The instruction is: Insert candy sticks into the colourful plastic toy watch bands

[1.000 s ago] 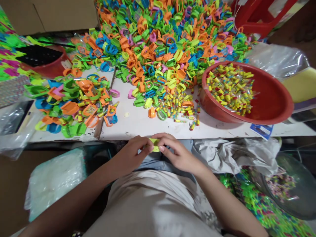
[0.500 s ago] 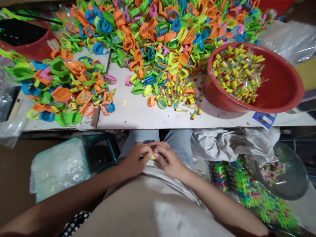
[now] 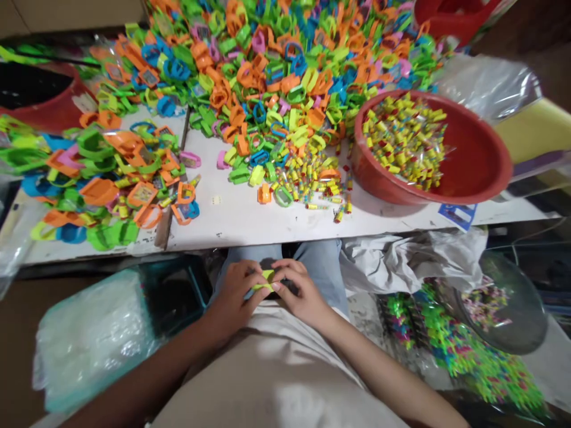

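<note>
Close to my lap, a yellow-green plastic toy watch (image 3: pixel 267 277) is held between both hands, partly covered by the fingers. My left hand (image 3: pixel 238 290) pinches it from the left side. From the right, my right hand (image 3: pixel 301 289) grips it with thumb and fingertips. On the white table (image 3: pixel 214 229) ahead lies a large heap of similar toy watches (image 3: pixel 263 77) in orange, green, blue, yellow and pink. In front of that heap are several small clear tubes (image 3: pixel 312 178) with yellow labels and red ends.
A red basin (image 3: pixel 479 160) holding more tubes stands at the table's right. To the left are a smaller pile of watches (image 3: pixel 100 190) and a red tub (image 3: pixel 78 98). Below the edge sit a plastic-wrapped teal crate (image 3: pixel 93 333), crumpled white sheeting (image 3: pixel 414 258) and a clear bowl (image 3: pixel 526 321).
My fingers have parted a little, and more of the yellow-green toy watch shows between them. The camera's view has turned slightly, shifting the table's contents left.
</note>
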The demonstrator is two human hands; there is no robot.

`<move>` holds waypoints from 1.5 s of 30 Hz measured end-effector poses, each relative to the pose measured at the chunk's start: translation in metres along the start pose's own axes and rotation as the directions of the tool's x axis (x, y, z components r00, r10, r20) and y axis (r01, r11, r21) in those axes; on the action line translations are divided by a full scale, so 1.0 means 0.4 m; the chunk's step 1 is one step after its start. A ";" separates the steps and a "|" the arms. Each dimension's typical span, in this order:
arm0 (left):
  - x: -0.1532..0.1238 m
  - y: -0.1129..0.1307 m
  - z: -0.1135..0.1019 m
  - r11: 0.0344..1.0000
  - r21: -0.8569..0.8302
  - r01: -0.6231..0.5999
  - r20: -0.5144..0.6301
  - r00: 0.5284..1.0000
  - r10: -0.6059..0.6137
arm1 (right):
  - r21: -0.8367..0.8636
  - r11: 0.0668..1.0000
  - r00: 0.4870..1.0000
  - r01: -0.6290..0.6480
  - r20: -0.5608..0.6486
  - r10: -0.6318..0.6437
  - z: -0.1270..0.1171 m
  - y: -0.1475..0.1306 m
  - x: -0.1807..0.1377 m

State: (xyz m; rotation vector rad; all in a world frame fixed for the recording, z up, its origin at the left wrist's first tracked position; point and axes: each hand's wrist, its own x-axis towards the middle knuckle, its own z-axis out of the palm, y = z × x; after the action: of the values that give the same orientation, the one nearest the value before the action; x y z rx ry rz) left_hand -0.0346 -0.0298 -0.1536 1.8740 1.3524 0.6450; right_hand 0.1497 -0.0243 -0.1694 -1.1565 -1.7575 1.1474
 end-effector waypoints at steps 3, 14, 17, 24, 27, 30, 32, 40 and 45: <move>0.017 -0.011 -0.014 0.987 -0.151 0.048 -0.120 0.990 -0.067 | -0.167 0.982 0.992 0.091 -0.070 -0.104 -0.051 0.009 0.052; 0.093 0.013 -0.025 0.746 -0.662 0.066 -0.164 0.959 -0.230 | -0.775 0.616 0.950 -0.143 -0.281 -0.134 -0.229 0.121 0.256; 0.103 0.034 -0.050 0.768 -0.639 0.044 -0.169 0.966 -0.196 | -0.492 0.871 0.964 0.001 -0.231 -0.131 -0.193 0.061 0.234; 0.100 0.063 -0.074 0.764 -0.645 0.022 -0.215 0.954 -0.209 | -0.056 0.980 0.967 0.191 -0.160 -0.197 -0.087 -0.086 0.127; 0.097 0.067 -0.072 0.796 -0.605 0.015 -0.225 0.956 -0.188 | -0.043 0.979 0.953 0.202 -0.220 -0.206 -0.069 -0.084 0.117; 0.094 0.068 -0.072 0.816 -0.578 -0.007 -0.232 0.960 -0.156 | -0.019 0.975 0.942 0.222 -0.256 -0.220 -0.065 -0.075 0.117; 0.092 0.068 -0.072 0.828 -0.561 -0.013 -0.243 0.959 -0.149 | -0.035 0.969 0.940 0.246 -0.234 -0.247 -0.065 -0.075 0.117; 0.093 0.070 -0.076 0.834 -0.552 0.009 -0.254 0.951 -0.178 | -0.124 0.936 0.902 0.330 -0.252 -0.351 -0.054 -0.076 0.121; 0.097 0.065 -0.094 0.841 -0.540 0.026 -0.234 0.956 -0.180 | -0.150 0.917 0.898 0.370 -0.197 -0.394 -0.048 -0.071 0.118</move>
State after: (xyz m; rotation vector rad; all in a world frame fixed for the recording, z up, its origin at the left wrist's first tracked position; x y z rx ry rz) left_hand -0.0350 0.0120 -0.1106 1.2834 1.2634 1.1301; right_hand 0.1431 0.0199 -0.1319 -0.9047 -1.7849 0.6655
